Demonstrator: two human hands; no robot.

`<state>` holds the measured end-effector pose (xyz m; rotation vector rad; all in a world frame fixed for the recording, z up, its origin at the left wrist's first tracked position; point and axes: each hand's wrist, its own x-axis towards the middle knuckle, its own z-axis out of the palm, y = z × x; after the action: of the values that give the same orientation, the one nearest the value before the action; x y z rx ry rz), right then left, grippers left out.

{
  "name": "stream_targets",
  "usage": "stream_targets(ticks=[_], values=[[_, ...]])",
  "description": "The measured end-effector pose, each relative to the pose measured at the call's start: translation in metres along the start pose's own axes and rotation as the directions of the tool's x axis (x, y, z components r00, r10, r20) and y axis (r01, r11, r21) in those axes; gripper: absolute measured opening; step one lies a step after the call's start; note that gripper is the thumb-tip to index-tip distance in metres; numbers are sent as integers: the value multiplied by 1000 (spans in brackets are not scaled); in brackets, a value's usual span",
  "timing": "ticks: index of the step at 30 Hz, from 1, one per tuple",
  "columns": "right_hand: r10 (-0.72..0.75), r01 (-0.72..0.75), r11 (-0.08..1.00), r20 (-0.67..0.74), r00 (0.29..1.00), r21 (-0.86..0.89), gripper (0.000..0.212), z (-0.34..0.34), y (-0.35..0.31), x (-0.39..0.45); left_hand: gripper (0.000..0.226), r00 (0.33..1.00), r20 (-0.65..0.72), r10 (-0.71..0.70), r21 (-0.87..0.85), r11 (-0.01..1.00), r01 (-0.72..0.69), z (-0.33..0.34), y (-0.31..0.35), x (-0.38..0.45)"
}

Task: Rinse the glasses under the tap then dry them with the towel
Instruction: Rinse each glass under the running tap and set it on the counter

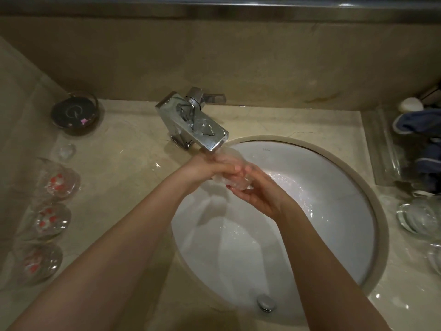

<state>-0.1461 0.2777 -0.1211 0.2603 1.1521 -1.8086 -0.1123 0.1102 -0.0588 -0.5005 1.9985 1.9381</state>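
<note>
Both hands hold one clear glass (pixel 232 181) under the spout of the chrome tap (pixel 198 123), over the white sink (pixel 353 211). My left hand (pixel 210 168) grips the glass from the left, fingers curled round it. From below and to the right, my right hand (pixel 260 192) cups it with curled fingers. Water runs over the glass and hands into the basin. Three clear glasses with red-and-white marks (pixel 56 183) stand in a row on the left counter. A blue towel (pixel 422 137) lies in a clear tray at the right.
A dark round dish (pixel 75 113) sits at the back left of the counter, with a small clear lid (pixel 65 151) in front of it. Clear glassware (pixel 420 217) stands at the right edge. A white soap (pixel 410 104) lies behind the towel. The drain plug (pixel 266 303) is near the basin's front.
</note>
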Motion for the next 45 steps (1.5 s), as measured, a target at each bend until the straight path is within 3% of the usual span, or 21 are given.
stream_targets(ticks=[3, 6, 8, 11, 13, 16, 17, 18, 20, 23, 25, 27, 30, 33, 36, 39, 43, 45], values=[[171, -170, 985, -15, 985, 25, 60, 11, -8, -3, 24, 997, 60, 48, 54, 997, -51, 2, 0, -3], [66, -66, 998, -14, 998, -13, 31, 9, -3, 0, 70, 997, 65, 52, -5, 999, -51, 4, 6, -7], [-38, 38, 999, 6, 999, -13, 29, 7, 1, -1, 77, 995, 87, 48, -8, 999, -48, 4, 6, -9], [-94, 93, 993, 2, 996, 67, 38, 8, 4, -1, 63, 995, 79, 58, -6, 998, -58, 1, -2, -4], [-24, 22, 999, 28, 999, 45, 30, 10, 4, -1, 52, 995, 99, 34, 15, 999, -36, -1, -4, -2], [116, -112, 990, -34, 993, 86, 68, 15, 3, 2, 16, 994, 110, -9, 110, 994, -3, 1, -4, -2], [118, -114, 989, -37, 992, 96, 70, 16, 3, 2, 15, 995, 102, -10, 111, 994, -1, 1, -4, -3], [94, -91, 993, -37, 995, 80, 65, 16, 4, 2, 13, 996, 91, -9, 83, 997, 1, 2, -1, -4], [23, -22, 998, -13, 1000, 53, 42, 15, 7, 2, 35, 997, 71, 14, 46, 999, -17, 0, -1, -3], [-39, 41, 992, -17, 999, 119, 57, 10, 13, 2, 16, 996, 92, 10, 13, 1000, -11, -2, -4, -2], [-24, 27, 986, -24, 999, 163, 47, 13, 14, 1, 38, 997, 61, -40, 50, 998, 37, -1, -11, -1], [11, -7, 998, -56, 998, 63, 39, 18, 12, -3, 27, 996, 54, -73, 81, 994, 68, 1, -19, -3], [-76, 58, 989, -126, 989, -136, 38, 19, 11, -7, 11, 995, -27, -100, -15, 995, 100, 9, -26, -14], [-122, 105, 989, -174, 977, -104, 38, 23, 15, -11, 28, 975, -206, -90, -174, 983, 54, 17, -42, -18], [-105, 103, 994, -204, 973, -22, 37, 26, 27, -10, 66, 942, -317, -111, -277, 961, 21, 30, -51, -17], [-76, 59, 995, -216, 973, -87, 40, 30, 31, -7, 67, 918, -363, -159, -373, 928, 14, 35, -55, -19], [-139, 38, 956, -334, 932, -292, 59, 35, 23, 2, 81, 917, -371, -148, -334, 943, 17, 33, -61, -16], [-155, 39, 939, -318, 935, -342, 71, 37, 21, 7, 90, 912, -380, -157, -343, 939, 19, 36, -61, -16]])
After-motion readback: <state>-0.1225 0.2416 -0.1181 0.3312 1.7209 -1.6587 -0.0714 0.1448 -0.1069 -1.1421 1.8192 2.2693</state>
